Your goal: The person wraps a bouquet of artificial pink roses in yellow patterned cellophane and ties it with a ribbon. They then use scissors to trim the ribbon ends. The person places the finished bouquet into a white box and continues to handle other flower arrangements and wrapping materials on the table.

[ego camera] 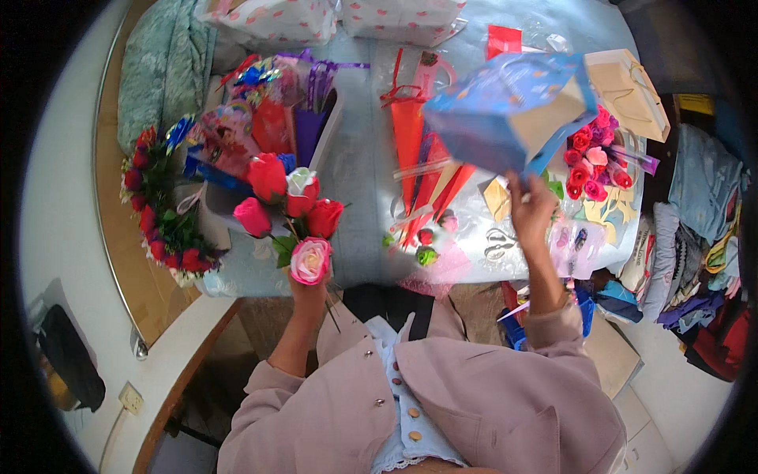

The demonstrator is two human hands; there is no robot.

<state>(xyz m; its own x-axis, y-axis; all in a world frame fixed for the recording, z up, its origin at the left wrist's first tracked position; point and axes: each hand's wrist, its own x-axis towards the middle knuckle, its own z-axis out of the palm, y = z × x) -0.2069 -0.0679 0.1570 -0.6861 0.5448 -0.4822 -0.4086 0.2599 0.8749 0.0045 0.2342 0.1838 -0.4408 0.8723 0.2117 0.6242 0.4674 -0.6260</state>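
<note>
My left hand is closed around the stems of several artificial roses, red, pink and white, over the near left part of the table. My right hand grips the edge of a blue paper gift bag, which is tilted in the air and blurred. Beneath and beside the bag lie red cone-shaped wrappers, and a bunch of small artificial roses is to its right. Scissors rest on the table just left of my right forearm. Loose flower heads lie near the front edge.
A flower garland curves along the table's left side, beside a box of wrapped items. White patterned bags stand at the back. A cream paper bag is at the back right, and folded clothes are piled beyond the table.
</note>
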